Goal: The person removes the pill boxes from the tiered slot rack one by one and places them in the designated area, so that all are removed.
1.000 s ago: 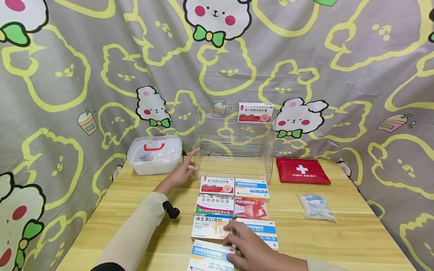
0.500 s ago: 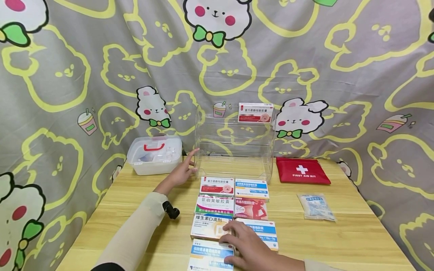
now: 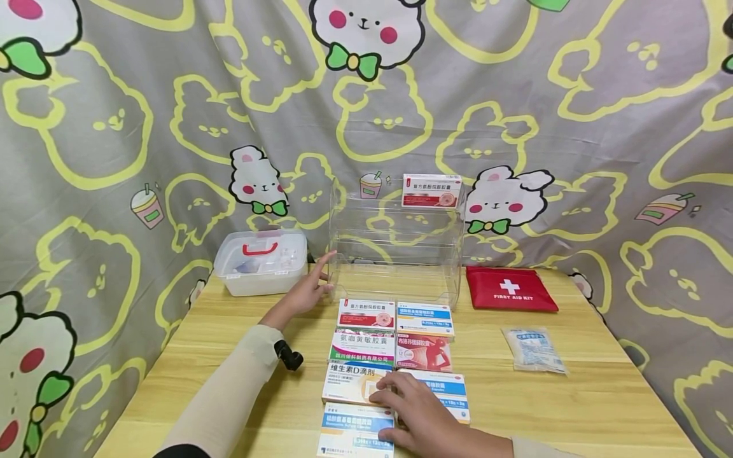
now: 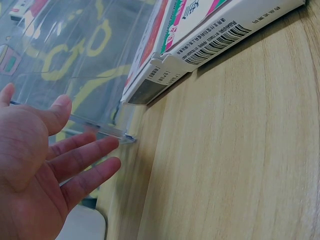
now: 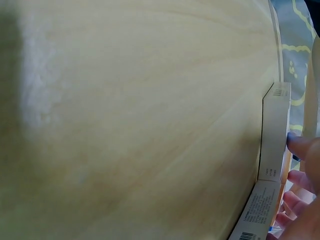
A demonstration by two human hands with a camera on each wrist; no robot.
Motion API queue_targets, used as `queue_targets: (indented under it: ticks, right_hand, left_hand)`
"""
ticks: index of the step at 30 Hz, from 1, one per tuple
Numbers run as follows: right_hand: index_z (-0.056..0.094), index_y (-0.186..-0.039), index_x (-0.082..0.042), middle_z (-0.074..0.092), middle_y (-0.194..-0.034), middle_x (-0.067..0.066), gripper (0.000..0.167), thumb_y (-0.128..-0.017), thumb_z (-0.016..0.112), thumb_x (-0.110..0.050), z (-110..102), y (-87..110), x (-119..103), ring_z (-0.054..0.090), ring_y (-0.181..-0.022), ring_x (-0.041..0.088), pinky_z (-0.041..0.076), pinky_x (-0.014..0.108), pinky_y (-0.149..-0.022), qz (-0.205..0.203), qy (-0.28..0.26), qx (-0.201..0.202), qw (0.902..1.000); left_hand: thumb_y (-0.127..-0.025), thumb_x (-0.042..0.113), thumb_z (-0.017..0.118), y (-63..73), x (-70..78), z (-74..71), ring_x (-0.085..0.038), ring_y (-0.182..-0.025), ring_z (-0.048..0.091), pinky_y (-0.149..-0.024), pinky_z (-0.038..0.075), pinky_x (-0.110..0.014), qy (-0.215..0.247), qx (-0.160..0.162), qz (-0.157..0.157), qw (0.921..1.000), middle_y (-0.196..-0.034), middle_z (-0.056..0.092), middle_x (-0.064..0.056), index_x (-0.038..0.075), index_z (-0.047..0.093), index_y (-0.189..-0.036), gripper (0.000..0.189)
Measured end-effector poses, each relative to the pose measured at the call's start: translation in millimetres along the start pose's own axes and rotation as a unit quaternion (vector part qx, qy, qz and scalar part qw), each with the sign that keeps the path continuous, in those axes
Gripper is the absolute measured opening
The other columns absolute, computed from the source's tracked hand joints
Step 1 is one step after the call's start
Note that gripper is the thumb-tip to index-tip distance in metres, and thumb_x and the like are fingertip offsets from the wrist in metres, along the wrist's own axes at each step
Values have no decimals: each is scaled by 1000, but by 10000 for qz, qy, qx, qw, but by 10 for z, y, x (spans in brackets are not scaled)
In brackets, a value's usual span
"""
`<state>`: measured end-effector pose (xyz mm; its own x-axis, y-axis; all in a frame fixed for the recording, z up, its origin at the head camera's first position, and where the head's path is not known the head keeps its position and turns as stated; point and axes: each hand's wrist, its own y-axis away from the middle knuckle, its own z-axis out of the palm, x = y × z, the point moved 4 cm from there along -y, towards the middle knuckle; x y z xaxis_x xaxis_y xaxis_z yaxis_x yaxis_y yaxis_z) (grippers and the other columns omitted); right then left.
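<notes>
My left hand [image 3: 309,291] is at the left side of a transparent tiered rack [image 3: 401,262], its fingers extended. In the left wrist view that hand [image 4: 40,165] holds nothing, fingertips right at the rack's edge. My right hand [image 3: 420,413] rests with bent, spread fingers on medicine boxes lying flat. Its fingertips touch the vitamin D box [image 3: 349,381] and the nearest blue-and-white box [image 3: 349,429]. Beneath the hand, another blue-and-white box [image 3: 454,395] is partly hidden. In the right wrist view, fingers touch the top of a white-sided medicine box [image 5: 275,135].
Between hand and rack lie a red-and-white box [image 3: 366,313], a green-and-pink box [image 3: 362,346], a blue-and-white box [image 3: 425,319] and a pink box [image 3: 424,352]. Another box [image 3: 432,191] stands on the rack. Around are a lidded case [image 3: 263,270], a red pouch [image 3: 512,289] and a packet [image 3: 534,350].
The nearest blue-and-white box has slid slightly away from me, up against the vitamin D box. My right hand has shifted slightly left; my left hand stays put.
</notes>
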<state>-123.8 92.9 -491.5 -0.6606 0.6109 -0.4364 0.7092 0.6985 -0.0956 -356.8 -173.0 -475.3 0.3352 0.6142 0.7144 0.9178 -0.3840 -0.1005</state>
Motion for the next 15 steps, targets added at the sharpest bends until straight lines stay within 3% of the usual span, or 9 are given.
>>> queue_targets:
  ticks: [9, 15]
  right_hand:
    - [61, -139, -34, 48, -140, -11, 48, -98, 59, -60, -26, -5, 9, 48, -125, 16, 49, 51, -101, 91, -20, -69, 9999]
    - [62, -138, -31, 50, -141, -8, 47, -98, 63, -56, -77, 4, -17, 49, -127, 17, 50, 49, -103, -54, -25, 213, 9998]
  left_hand:
    - [-105, 6, 59, 15, 21, -8, -40, -120, 62, -74, 58, -40, 59, 0, 90, 9999, -134, 59, -32, 37, 9, -165, 84]
    - [-105, 6, 59, 11, 8, -2, -40, -118, 64, -73, 58, -40, 14, 24, 129, 9999, -133, 60, -32, 34, 10, -165, 83]
